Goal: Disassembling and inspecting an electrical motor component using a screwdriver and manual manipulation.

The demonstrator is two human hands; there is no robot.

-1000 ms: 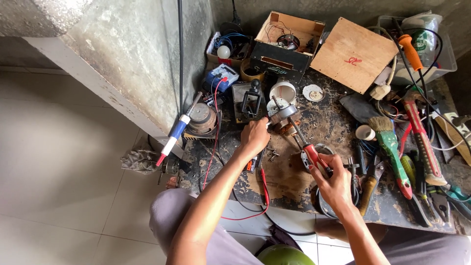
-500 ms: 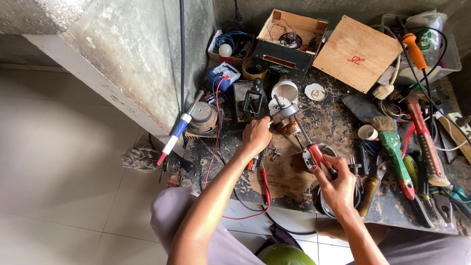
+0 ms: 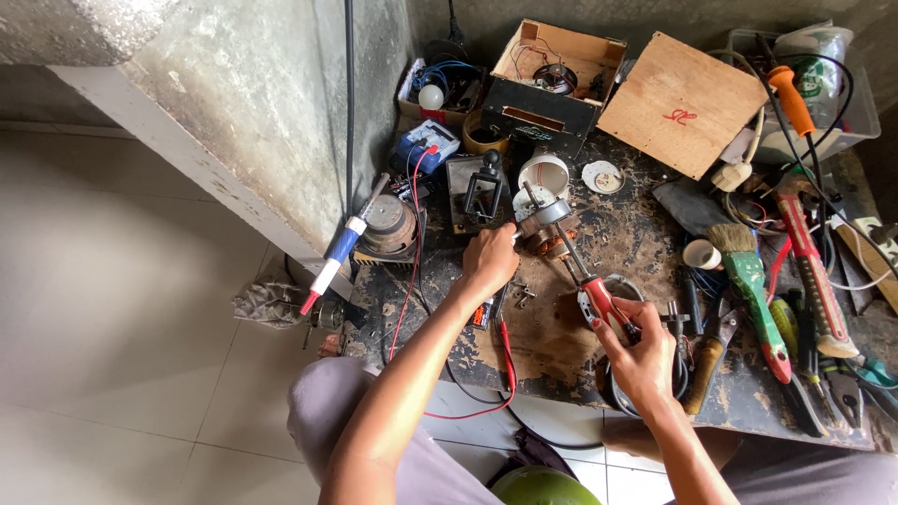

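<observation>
My left hand point(image 3: 490, 259) grips a small electric motor point(image 3: 543, 227) with copper windings and a short shaft, standing on the dirty workbench point(image 3: 645, 234). My right hand point(image 3: 639, 351) holds a screwdriver point(image 3: 589, 285) with a red and black handle, its shaft slanting up and left so that the tip meets the motor. A few loose screws point(image 3: 521, 294) lie just below my left hand.
Behind the motor stand a white plastic cup point(image 3: 543, 173), a black device point(image 3: 480, 192), a wooden box point(image 3: 557, 70) with parts and a plywood board point(image 3: 681, 103). A green paintbrush point(image 3: 753, 285), red-handled tools point(image 3: 812, 273), pliers point(image 3: 708, 351) and cables crowd the right. A concrete pillar point(image 3: 271, 122) rises left.
Both hands and the screwdriver stay on the motor with only slight shifts. The view has drifted a little.
</observation>
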